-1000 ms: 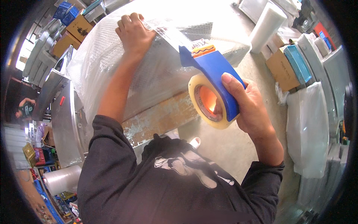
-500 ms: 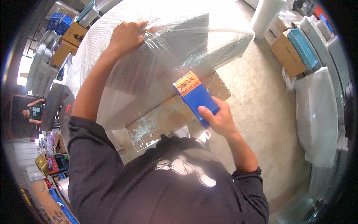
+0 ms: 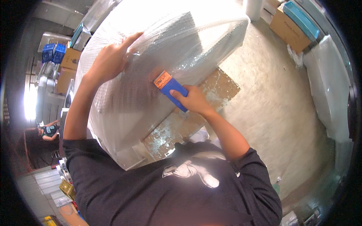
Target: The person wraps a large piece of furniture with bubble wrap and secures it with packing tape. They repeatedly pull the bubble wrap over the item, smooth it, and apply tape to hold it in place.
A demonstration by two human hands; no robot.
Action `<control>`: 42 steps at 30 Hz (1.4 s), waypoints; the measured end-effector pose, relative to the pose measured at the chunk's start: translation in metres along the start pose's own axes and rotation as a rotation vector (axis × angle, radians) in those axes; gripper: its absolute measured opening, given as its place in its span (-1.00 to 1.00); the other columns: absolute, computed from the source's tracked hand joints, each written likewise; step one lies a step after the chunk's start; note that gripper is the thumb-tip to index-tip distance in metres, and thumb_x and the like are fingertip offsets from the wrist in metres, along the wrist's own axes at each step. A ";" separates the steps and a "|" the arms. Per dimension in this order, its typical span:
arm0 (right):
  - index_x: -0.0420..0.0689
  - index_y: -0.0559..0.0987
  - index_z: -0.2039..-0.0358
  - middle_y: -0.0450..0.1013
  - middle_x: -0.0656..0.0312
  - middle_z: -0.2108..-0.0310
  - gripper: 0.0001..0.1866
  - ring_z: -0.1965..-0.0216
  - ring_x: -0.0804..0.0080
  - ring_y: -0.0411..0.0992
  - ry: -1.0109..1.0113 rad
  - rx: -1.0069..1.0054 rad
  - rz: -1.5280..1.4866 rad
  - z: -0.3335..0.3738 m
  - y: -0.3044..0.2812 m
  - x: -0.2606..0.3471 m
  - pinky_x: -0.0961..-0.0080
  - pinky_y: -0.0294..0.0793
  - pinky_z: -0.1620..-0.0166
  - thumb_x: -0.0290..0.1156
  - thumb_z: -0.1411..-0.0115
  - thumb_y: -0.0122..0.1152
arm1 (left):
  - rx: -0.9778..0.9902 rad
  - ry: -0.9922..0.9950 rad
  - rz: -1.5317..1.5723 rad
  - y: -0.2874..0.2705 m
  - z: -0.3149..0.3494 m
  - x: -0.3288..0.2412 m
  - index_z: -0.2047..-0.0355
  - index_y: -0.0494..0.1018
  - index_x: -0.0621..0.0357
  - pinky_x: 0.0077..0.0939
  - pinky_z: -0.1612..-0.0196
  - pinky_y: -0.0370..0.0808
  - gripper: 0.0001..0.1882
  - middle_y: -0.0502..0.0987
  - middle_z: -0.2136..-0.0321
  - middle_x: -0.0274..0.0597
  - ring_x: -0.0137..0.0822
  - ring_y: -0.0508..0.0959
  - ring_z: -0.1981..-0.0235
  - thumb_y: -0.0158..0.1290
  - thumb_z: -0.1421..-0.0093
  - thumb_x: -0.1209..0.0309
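Note:
A large bulky form wrapped in clear bubble wrap [image 3: 124, 109] fills the space in front of me, with glossy film creased over its top. My left hand [image 3: 112, 60] lies on the wrap at the upper left, index finger stretched out; its other fingers are partly hidden. In my right hand [image 3: 192, 98] is a flat blue block with an orange end [image 3: 171, 90], thumb on top. Its exact kind is unclear. The orange end points up and left, close over the wrap; whether it touches I cannot tell.
A worn, paint-flaked board [image 3: 222, 86] shows below the wrapped form. At the right are a cardboard box [image 3: 288, 30] with a teal tray [image 3: 301, 19], and a long plastic-wrapped piece [image 3: 328, 90]. Blue crates [image 3: 52, 52] stand far left. Another person [image 3: 49, 131] is in the left background.
My right hand has carried the blue block left over the wrap. My left hand has slid left and down, its index finger now extended along the film. The whole view has shifted.

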State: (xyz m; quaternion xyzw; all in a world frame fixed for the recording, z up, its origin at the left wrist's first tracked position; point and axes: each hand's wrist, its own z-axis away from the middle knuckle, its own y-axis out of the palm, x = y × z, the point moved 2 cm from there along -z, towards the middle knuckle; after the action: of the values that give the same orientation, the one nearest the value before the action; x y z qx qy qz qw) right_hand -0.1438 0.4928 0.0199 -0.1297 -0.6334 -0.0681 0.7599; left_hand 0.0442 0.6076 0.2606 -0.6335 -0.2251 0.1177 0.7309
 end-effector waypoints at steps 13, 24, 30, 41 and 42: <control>-0.33 0.65 0.30 0.55 -0.10 0.53 -0.34 0.44 0.01 0.59 -0.040 0.004 -0.050 -0.003 -0.001 -0.003 0.18 0.54 0.28 0.17 -0.14 0.27 | 0.053 0.227 -0.637 -0.028 0.022 -0.087 -0.49 -0.15 -0.06 -0.03 -0.50 -0.09 0.11 0.04 -0.41 0.24 0.12 0.05 -0.45 0.28 -0.05 0.17; -0.21 0.57 -0.06 0.60 -0.14 0.29 -0.38 0.25 -0.02 0.62 -0.161 -0.048 -0.217 0.060 -0.019 -0.006 0.22 0.55 0.12 0.05 -0.19 0.29 | 0.164 0.785 -0.710 0.060 -0.009 -0.069 -0.39 0.12 0.06 -0.34 -0.40 0.17 -0.28 0.43 -0.16 -0.18 -0.24 0.37 -0.25 0.06 -0.24 0.29; -0.21 0.55 -0.09 0.60 -0.14 0.26 -0.36 0.23 0.03 0.62 -0.039 0.017 -0.193 0.059 -0.015 -0.026 0.25 0.55 0.10 0.06 -0.20 0.29 | 0.170 0.719 -0.608 0.055 -0.015 -0.065 -0.31 0.23 0.12 -0.33 -0.31 0.29 -0.14 0.51 -0.05 -0.17 -0.20 0.44 -0.14 0.23 0.02 0.21; -0.22 0.63 0.03 0.60 0.08 0.45 -0.38 0.43 0.38 0.57 0.093 -0.006 -0.068 0.037 0.003 -0.069 0.39 0.54 0.31 0.11 -0.18 0.30 | 0.239 0.785 -0.765 0.044 -0.007 -0.061 -0.36 0.22 -0.21 -0.28 -0.31 0.23 -0.25 0.45 -0.07 -0.27 -0.30 0.38 -0.15 0.16 -0.15 0.14; -0.23 0.63 0.06 0.59 0.08 0.45 -0.38 0.43 0.37 0.57 0.066 -0.012 -0.058 0.032 0.003 -0.072 0.38 0.54 0.31 0.12 -0.18 0.30 | 0.249 0.799 -0.830 0.045 -0.007 -0.060 -0.38 0.20 -0.25 -0.26 -0.33 0.21 -0.25 0.43 -0.10 -0.27 -0.31 0.36 -0.18 0.15 -0.18 0.10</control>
State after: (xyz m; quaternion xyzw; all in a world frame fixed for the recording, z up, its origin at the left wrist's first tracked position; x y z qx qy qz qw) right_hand -0.1869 0.5005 -0.0457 -0.1139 -0.6110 -0.0981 0.7772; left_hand 0.0005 0.5821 0.2050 -0.3970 -0.1459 -0.4005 0.8128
